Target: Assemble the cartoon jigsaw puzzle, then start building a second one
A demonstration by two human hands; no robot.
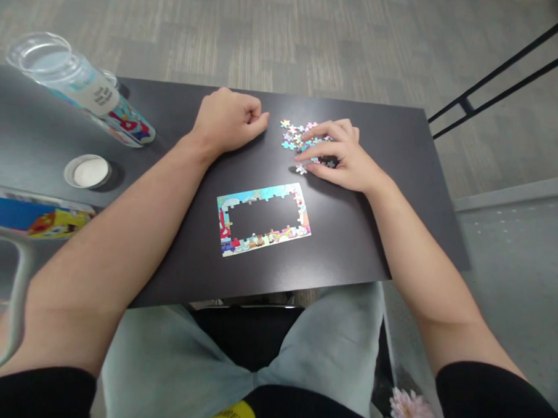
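A small pile of loose jigsaw puzzle pieces [291,138] lies on the dark table, partly covered by my right hand [339,153]. Its fingers are spread and bent over the pieces, with the thumb tip beside a single pale puzzle piece [301,169] at the pile's near edge. My left hand [230,120] rests in a loose fist on the table, left of the pile and apart from it; nothing shows in it. Nearer to me is a joined puzzle border [265,192], a colourful rectangular frame with bare tabletop inside.
On the left a tall clear tube with cartoon print [103,96] stands near a small round container with white contents [91,172]. A blue and yellow cartoon-printed box [56,219] lies at the left edge, near a pale curved bar [22,284]. Black rails [468,106] flank the table's right side.
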